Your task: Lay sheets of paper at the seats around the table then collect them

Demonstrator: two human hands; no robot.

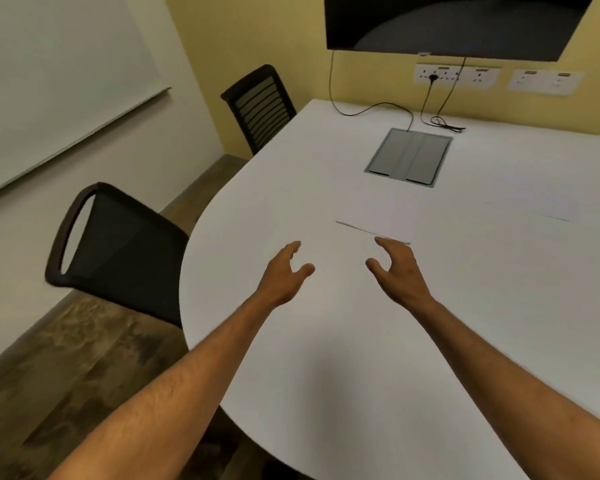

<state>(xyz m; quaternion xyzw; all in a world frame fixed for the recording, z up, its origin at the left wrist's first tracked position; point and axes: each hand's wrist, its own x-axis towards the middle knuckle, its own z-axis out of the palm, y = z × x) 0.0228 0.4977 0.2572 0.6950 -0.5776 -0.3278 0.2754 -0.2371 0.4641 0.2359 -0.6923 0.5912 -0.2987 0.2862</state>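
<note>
A white sheet of paper (378, 216) lies flat on the white table (291, 358), hard to tell from the tabletop except for its dark near edge. My right hand (397, 271) hovers with fingers spread, its fingertips at the sheet's near right corner. My left hand (284, 275) is open over the bare tabletop, a little left of the sheet and apart from it. Another sheet (530, 202) lies faintly visible at the right side of the table. Neither hand holds anything.
Two black chairs stand at the table's left side, one near (118, 251) and one far (260, 105). A grey cable hatch (409, 157) sits in the tabletop, with black cables (440, 121) running to wall sockets (454, 75). A dark screen (447, 22) hangs above, a whiteboard (49, 81) at left.
</note>
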